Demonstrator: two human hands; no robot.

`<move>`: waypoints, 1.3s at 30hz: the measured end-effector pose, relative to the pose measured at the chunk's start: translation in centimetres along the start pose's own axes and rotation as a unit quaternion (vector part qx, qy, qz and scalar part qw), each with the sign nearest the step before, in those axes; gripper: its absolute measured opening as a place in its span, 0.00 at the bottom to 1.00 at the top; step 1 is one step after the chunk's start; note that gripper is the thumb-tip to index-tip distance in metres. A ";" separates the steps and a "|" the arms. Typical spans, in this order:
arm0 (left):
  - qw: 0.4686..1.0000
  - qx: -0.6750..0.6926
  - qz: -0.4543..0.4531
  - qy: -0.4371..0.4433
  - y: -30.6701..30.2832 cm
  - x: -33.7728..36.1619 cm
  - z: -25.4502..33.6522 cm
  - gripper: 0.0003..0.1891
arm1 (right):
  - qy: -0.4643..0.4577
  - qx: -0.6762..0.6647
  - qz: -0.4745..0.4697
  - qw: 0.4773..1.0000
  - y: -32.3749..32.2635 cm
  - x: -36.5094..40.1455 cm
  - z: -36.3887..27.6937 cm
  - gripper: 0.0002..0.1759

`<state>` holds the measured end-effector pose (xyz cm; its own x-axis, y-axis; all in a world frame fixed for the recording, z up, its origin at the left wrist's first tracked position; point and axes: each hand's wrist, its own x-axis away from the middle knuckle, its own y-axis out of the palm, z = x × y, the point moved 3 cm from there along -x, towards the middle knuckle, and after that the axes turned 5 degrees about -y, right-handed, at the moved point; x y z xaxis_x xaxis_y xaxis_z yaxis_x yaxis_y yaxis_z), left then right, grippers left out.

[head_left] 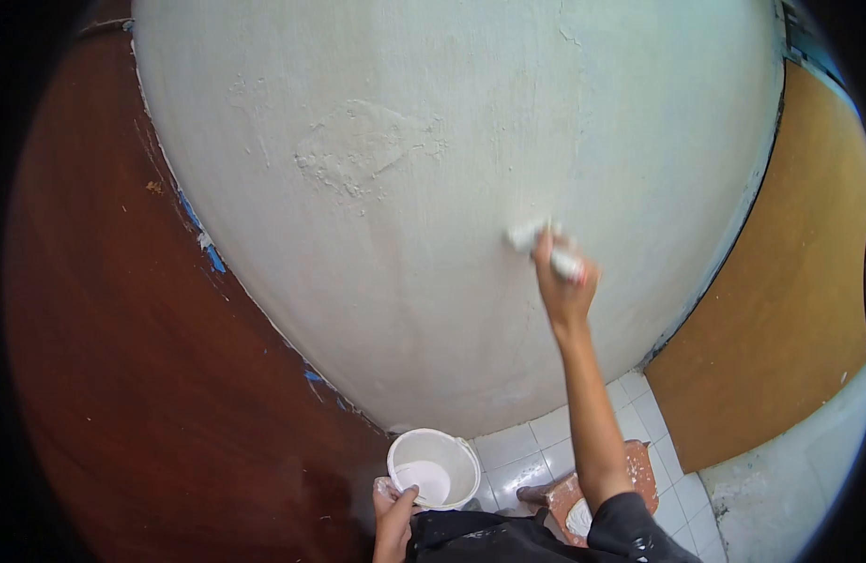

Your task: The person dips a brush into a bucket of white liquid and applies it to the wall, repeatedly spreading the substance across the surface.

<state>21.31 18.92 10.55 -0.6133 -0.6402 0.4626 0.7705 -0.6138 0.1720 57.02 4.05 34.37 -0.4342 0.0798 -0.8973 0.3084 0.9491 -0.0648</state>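
Observation:
My right hand (569,293) is closed around the handle of a paintbrush (522,235), slightly smeared by motion. The pale bristles are at the surface of the white wall (433,291), right of its middle. A white bucket (465,460) with white paint (424,481) in the bottom is at my waist. My left hand (393,514) grips the bucket's near left rim, thumb over the edge. White smears show on the fingers.
Rough, peeling plaster (358,150) marks the wall's upper left. A dark red-brown panel (151,375) borders it on the left, a tan panel (771,272) on the right. Below, a paint-spotted reddish stool (639,474) stands on white floor tiles (516,446).

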 end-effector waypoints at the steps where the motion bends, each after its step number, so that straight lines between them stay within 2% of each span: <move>1: 1.000 -0.004 0.002 -0.002 -0.1 0.0 0.0 0.15 | -0.043 -0.023 0.024 0.999 0.3 -3.7 -1.3 0.11; 2: 1.000 -0.009 0.003 -0.004 -0.1 -0.1 -0.1 0.15 | -0.054 -0.052 0.056 0.996 0.5 -7.5 -3.4 0.11; 3: 1.000 -0.013 0.004 -0.006 -0.1 -0.2 -0.1 0.15 | -0.126 -0.050 0.085 0.987 0.6 -11.1 -5.1 0.12; 5: 1.000 0.001 -0.008 0.000 0.4 0.2 0.6 0.15 | -0.181 -0.062 0.129 0.973 0.9 -16.3 -7.5 0.11; 8: 1.000 -0.005 -0.004 0.000 -0.2 0.2 0.5 0.14 | -0.159 -0.129 0.135 0.969 1.6 -17.6 -8.1 0.11; 11: 1.000 -0.008 -0.006 0.001 0.2 0.3 0.7 0.14 | -0.165 -0.080 0.125 0.975 2.5 -9.9 -3.3 0.09; 16: 1.000 -0.021 -0.001 -0.019 0.1 0.5 0.6 0.14 | 0.012 0.035 0.039 0.999 2.3 12.6 4.4 0.07; 17: 0.999 -0.030 0.004 -0.027 0.1 0.5 0.6 0.14 | 0.065 0.002 0.022 0.998 2.3 16.5 5.7 0.07; 18: 0.998 -0.039 0.010 -0.037 0.0 0.6 0.4 0.14 | 0.148 0.029 -0.043 0.988 2.1 19.2 6.3 0.07; 21: 0.998 -0.036 0.000 -0.048 0.3 0.8 0.3 0.14 | 0.145 0.010 -0.044 0.988 1.7 20.0 6.6 0.07; 22: 0.998 -0.039 0.000 -0.049 0.3 0.7 0.2 0.14 | 0.106 0.019 -0.013 0.994 1.7 17.9 6.1 0.08; 25: 0.998 -0.046 0.000 -0.052 0.1 0.6 -0.1 0.13 | 0.070 0.000 0.010 0.998 1.6 7.9 3.6 0.09; 26: 0.998 -0.047 -0.001 -0.052 0.0 0.6 -0.1 0.13 | 0.006 -0.040 0.057 0.998 1.4 3.6 1.5 0.10; 30: 0.999 -0.024 -0.005 -0.043 0.9 0.8 0.8 0.14 | -0.200 -0.086 0.143 0.965 2.3 -9.0 -3.2 0.09; 32: 0.999 -0.020 -0.007 -0.039 1.2 0.7 1.1 0.13 | -0.142 -0.155 0.117 0.971 2.2 -11.2 -4.8 0.08; 33: 0.999 -0.016 -0.007 -0.039 1.2 0.8 1.1 0.13 | -0.123 -0.233 0.123 0.957 2.1 -11.2 -5.7 0.08; 35: 0.999 -0.025 -0.002 -0.044 0.5 0.4 0.4 0.13 | -0.211 -0.128 0.153 0.957 3.3 -8.1 -2.5 0.08; 39: 0.999 -0.015 0.004 -0.048 0.4 0.3 0.1 0.13 | 0.000 -0.043 0.064 0.997 3.2 6.9 1.9 0.08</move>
<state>21.44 18.54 10.85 -0.5857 -0.5993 0.5456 0.7695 -0.6227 0.1421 56.65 7.02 27.17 -0.3962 0.2011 -0.8959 0.2879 0.9537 0.0868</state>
